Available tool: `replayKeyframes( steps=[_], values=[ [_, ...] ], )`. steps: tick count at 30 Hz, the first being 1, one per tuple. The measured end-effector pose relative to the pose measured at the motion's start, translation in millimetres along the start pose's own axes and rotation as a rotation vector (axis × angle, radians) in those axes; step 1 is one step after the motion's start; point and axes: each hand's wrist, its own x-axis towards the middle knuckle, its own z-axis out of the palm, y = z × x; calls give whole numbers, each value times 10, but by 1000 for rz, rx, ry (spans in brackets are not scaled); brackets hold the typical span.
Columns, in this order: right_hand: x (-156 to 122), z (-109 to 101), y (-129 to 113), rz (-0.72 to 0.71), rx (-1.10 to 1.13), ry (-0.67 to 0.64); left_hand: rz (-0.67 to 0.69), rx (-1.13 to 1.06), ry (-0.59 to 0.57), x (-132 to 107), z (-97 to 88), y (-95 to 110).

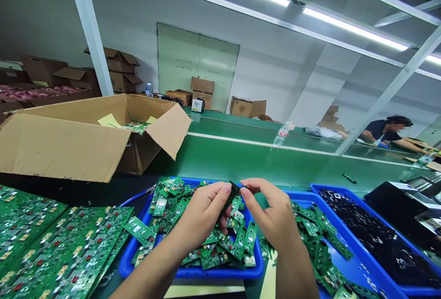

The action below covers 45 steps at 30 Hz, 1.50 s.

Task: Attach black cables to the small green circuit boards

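A small circuit board (233, 190) is gripped between the thumb and fingers of my left hand (206, 207), tilted upright. My right hand (272, 214) pinches a tiny dark piece (244, 187) at the upper end of that board; its exact kind is too small to make out. Both hands are above a blue tray (193, 273) heaped with loose green circuit boards (174, 205). Beside it on the right, a second blue tray (360, 255) holds more boards, some with black parts on them. A third tray (344, 188) is filled with small black parts (365, 225).
Uncut circuit board panels (69, 253) are stacked at left, with an open cardboard box (65, 145) behind. A plastic bottle (281, 134) stands on the green bench (234, 159). A black machine (399, 211) is at right. Farther off, a person (389, 131) leans over the bench.
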Motion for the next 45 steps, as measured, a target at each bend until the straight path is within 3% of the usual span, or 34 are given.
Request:
replayKeyframes(
  steps=[4, 8, 11, 15, 17, 23, 26, 29, 38, 42, 45],
  values=[
    [7, -29, 30, 47, 38, 2, 6, -31, 7, 4, -16, 32],
    [36, -40, 95, -145, 80, -14, -7, -14, -3, 7, -26, 30],
    [49, -33, 142, -223, 31, 64, -33, 87, -99, -11, -38, 36],
    [47, -2, 134, -312, 26, 52, -22, 262, -260, -33, -78, 76],
    [39, 21, 109, -276, 54, 90, 5, 285, -257, -37, -108, 84],
    [0, -7, 127, -2, 150, 381, 134, 209, -62, -59, -203, 66],
    [-8, -45, 105, 44, 167, 274, 244, 339, -101, -76, -212, 58],
    [3, -18, 8, -24, 203, 147, 294, 410, -171, -79, -191, 32],
    [21, 92, -81, -133, 194, 176, 322, 492, -174, -67, -194, 17],
    [29, 63, -86, -178, 219, 185, 376, 524, -111, -59, -188, -11],
    [19, -42, -53, -194, 266, 51, 416, 545, -45, -30, -193, -48]
  ],
)
